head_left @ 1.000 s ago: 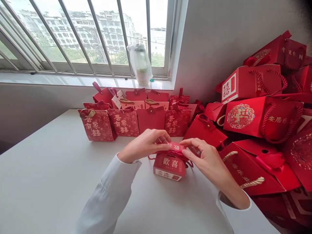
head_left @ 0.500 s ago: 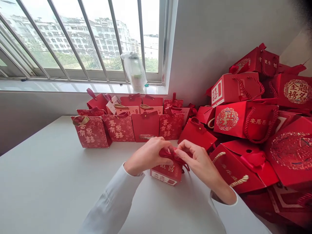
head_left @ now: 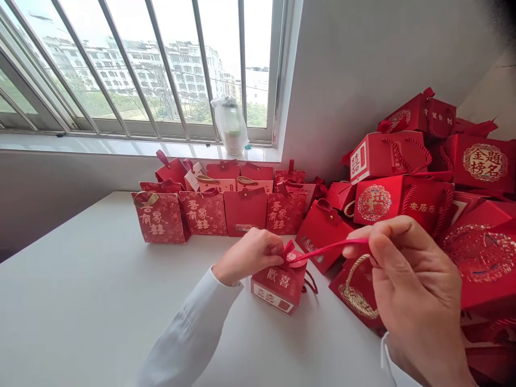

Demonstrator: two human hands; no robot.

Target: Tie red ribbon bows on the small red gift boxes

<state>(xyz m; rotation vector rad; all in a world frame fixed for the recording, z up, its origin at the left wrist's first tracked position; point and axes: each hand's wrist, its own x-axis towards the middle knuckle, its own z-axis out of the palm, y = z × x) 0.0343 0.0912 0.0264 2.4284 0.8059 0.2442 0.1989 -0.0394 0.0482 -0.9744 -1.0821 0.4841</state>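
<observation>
A small red gift box (head_left: pixel 278 282) with pale characters and a white-edged panel stands upright on the table, a dark red cord loop hanging at its right side. My left hand (head_left: pixel 253 255) is closed at the top of this box, its fingertips beside the ribbon's knot; exactly what they pinch is partly hidden. From the top of the box a red ribbon (head_left: pixel 328 249) runs taut up to the right. Its far part is pinched between the thumb and fingers of my right hand (head_left: pixel 415 290), which is raised in front of the pile of boxes.
Several red gift bags (head_left: pixel 245 212) stand in rows along the wall on the white table (head_left: pixel 100 301). At the right, red boxes with cord handles (head_left: pixel 403 201) are heaped high. A bagged bottle (head_left: pixel 231 126) stands on the sill of the barred window.
My right hand has moved away from the top of the box, rightward and nearer the camera, drawing the ribbon out straight. My left hand has stayed at the box top. The view has shifted slightly.
</observation>
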